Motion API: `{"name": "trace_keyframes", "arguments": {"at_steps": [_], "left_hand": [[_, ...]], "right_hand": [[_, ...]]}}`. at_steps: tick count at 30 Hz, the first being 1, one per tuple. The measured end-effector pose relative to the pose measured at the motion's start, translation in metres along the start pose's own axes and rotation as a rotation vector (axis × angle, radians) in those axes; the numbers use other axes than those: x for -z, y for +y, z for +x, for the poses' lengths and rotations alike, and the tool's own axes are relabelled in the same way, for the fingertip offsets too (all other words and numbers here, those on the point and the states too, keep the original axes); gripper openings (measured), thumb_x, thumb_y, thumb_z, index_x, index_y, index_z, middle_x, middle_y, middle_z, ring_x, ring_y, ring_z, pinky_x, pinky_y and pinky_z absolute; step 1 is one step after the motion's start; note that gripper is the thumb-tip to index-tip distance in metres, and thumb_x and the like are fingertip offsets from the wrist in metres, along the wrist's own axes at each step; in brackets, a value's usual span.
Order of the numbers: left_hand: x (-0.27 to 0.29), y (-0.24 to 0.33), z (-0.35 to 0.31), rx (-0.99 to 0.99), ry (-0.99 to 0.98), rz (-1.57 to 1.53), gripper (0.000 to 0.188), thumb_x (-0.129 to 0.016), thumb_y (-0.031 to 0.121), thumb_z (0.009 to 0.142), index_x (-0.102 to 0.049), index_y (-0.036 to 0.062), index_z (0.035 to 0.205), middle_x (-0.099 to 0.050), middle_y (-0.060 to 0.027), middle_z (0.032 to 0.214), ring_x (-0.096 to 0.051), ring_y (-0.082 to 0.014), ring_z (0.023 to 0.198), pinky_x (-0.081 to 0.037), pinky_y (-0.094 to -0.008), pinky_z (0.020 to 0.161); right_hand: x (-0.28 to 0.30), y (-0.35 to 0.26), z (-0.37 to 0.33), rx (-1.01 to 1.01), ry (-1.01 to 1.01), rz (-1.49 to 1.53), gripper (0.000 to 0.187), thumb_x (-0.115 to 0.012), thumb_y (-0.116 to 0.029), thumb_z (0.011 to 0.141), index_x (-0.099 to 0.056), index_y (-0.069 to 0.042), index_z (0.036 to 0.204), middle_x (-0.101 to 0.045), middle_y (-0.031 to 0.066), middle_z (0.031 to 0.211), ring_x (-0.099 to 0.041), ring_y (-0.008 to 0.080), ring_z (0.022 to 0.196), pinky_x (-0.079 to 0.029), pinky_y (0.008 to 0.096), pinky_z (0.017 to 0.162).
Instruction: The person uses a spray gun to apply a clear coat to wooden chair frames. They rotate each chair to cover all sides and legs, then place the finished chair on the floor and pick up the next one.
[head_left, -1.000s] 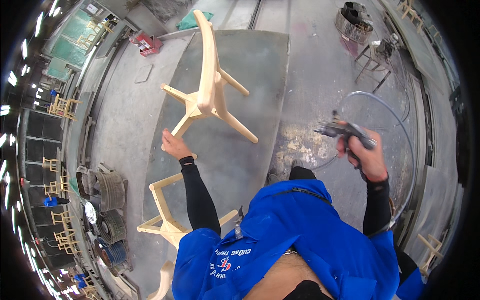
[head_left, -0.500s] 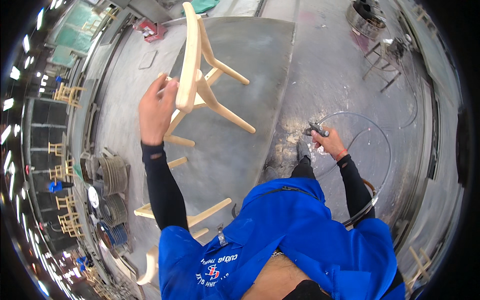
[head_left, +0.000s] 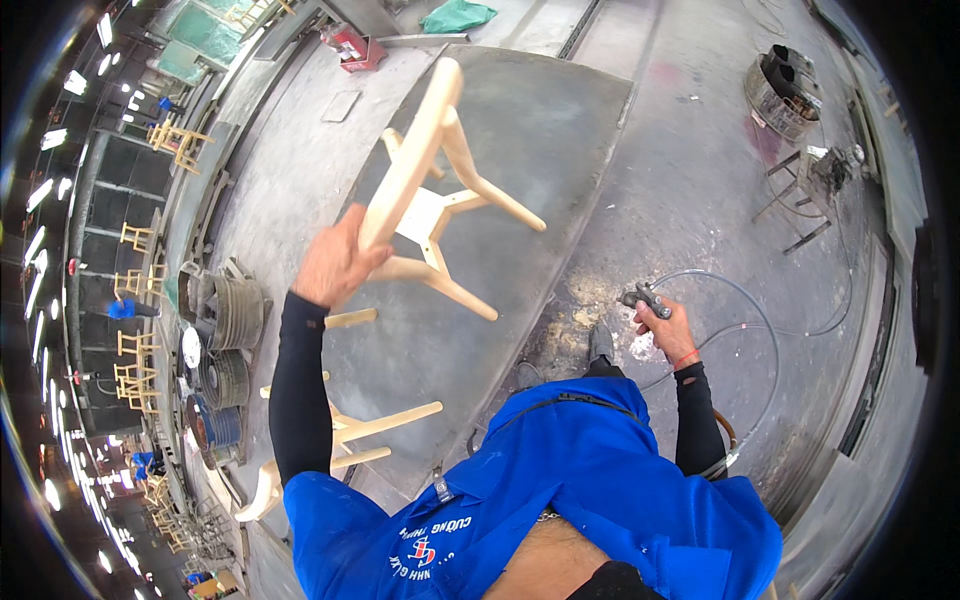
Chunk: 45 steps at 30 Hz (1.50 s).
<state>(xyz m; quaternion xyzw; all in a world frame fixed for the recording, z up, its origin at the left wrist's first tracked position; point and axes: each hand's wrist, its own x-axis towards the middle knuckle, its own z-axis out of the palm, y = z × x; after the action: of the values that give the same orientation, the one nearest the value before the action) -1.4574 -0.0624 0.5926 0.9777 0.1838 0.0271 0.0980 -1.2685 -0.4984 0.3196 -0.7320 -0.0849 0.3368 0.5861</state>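
My left hand [head_left: 343, 258] is closed round the near end of the curved back rail of a pale wooden chair [head_left: 412, 152]. The chair stands tilted in view on a grey floor sheet, its light seat [head_left: 424, 216] and several legs showing below the rail. The palm side of that hand is hidden. On the right, my right hand [head_left: 668, 332] grips a dark spray gun [head_left: 645, 298], whose nozzle end points left, well apart from the chair. A thin hose [head_left: 752, 306] loops away from that side and passes near my right forearm.
A second pale chair [head_left: 370, 432] lies beside my left elbow. Stacked round containers [head_left: 235, 310] line the left. Farther off are a red box [head_left: 352, 48], a green cloth [head_left: 458, 16], a metal stool [head_left: 800, 190] and a drum [head_left: 780, 105]. The grey sheet [head_left: 520, 120] covers the floor.
My left hand has gone from hovering at the chair's rail to holding its end. The chair has turned, its rail now slanting rightward. My right hand keeps the spray gun. The view has shifted.
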Motion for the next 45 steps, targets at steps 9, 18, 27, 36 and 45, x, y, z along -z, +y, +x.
{"name": "trace_keyframes", "arguments": {"at_steps": [9,18,27,36,45], "left_hand": [[-0.021,0.077,-0.044,0.087,0.286,0.086,0.044,-0.083,0.046,0.084,-0.068,0.0048,0.094,-0.067,-0.0147,0.066,-0.07,-0.0316,0.062,-0.053,-0.0426,0.059],[0.079,-0.038,0.063,0.246,0.555,0.082,0.073,-0.076,0.06,0.085,-0.067,0.0073,0.135,-0.075,-0.0225,0.108,-0.073,-0.0343,0.099,-0.055,-0.0437,0.087],[0.094,-0.142,0.126,0.17,0.68,0.096,0.07,-0.048,0.065,0.1,-0.064,0.0106,0.141,-0.067,-0.0178,0.135,-0.061,-0.0377,0.126,-0.04,-0.0453,0.11],[0.098,-0.143,0.137,0.317,0.782,-0.057,0.078,-0.035,0.072,0.101,-0.061,0.0053,0.131,-0.067,-0.0213,0.128,-0.06,-0.0416,0.126,-0.038,-0.0481,0.111],[0.102,-0.172,0.157,0.231,0.754,-0.074,0.085,-0.024,0.077,0.1,-0.063,0.0089,0.133,-0.067,-0.0196,0.128,-0.059,-0.0434,0.125,-0.039,-0.0488,0.108]], "right_hand": [[0.028,-0.036,0.021,0.024,-0.006,-0.058,0.033,-0.07,-0.029,0.099,-0.073,0.001,0.113,-0.072,0.0044,0.086,-0.066,0.0111,0.066,-0.05,0.026,0.058],[0.039,-0.11,-0.03,0.195,0.136,0.02,0.046,-0.068,-0.03,0.102,-0.065,0.005,0.133,-0.073,0.008,0.09,-0.065,0.0119,0.074,-0.051,0.0268,0.063],[0.006,-0.214,-0.083,0.731,0.077,0.298,0.077,-0.074,-0.052,0.094,-0.058,0.008,0.139,-0.071,0.0133,0.092,-0.063,0.0116,0.071,-0.041,0.0215,0.05],[0.039,-0.169,-0.088,0.366,0.094,0.102,0.054,-0.07,-0.037,0.1,-0.063,0.002,0.136,-0.071,0.008,0.089,-0.065,0.01,0.07,-0.04,0.0196,0.047],[0.08,-0.082,-0.106,0.013,0.304,-0.089,0.031,-0.069,-0.031,0.101,-0.071,-0.001,0.107,-0.071,0.0047,0.082,-0.063,0.0067,0.064,-0.039,0.0205,0.044]]}}
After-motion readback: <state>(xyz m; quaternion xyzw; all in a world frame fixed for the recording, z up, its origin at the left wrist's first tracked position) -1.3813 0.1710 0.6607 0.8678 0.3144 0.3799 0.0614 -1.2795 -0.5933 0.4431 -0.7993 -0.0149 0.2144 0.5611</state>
